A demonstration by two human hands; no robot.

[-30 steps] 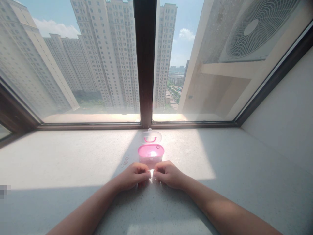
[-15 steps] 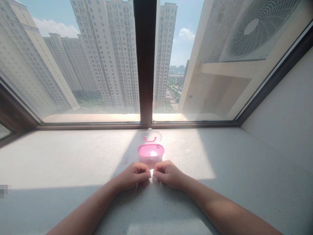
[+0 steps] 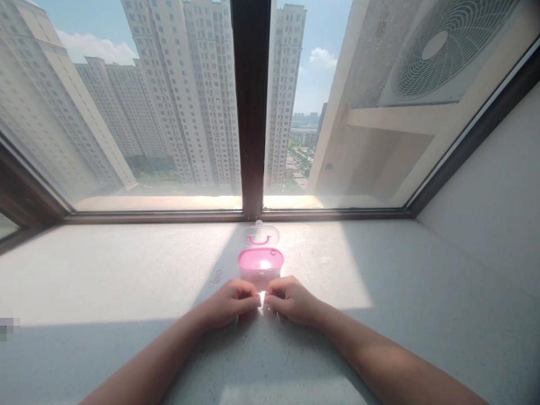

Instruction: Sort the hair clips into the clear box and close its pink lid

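My left hand (image 3: 238, 302) and my right hand (image 3: 291, 300) face each other just in front of a small pink oval box (image 3: 255, 261). Both are closed in a pinch, thumb against fingers, with a narrow gap between the fingertips. Whatever they pinch is too small and too bright in the glare to make out. The box's clear lid (image 3: 259, 232), with a pink curved handle, lies tipped back behind it. Inside the box, near its right rim, is a small ring (image 3: 273, 252). A few thin reddish loops (image 3: 216, 278) lie on the sill left of the box.
The pale speckled windowsill (image 3: 126, 270) carries everything, crossed by sunlight and shadow. A dark window frame (image 3: 253, 112) with glass panes stands behind the box. A white wall (image 3: 489, 185) closes off the right side.
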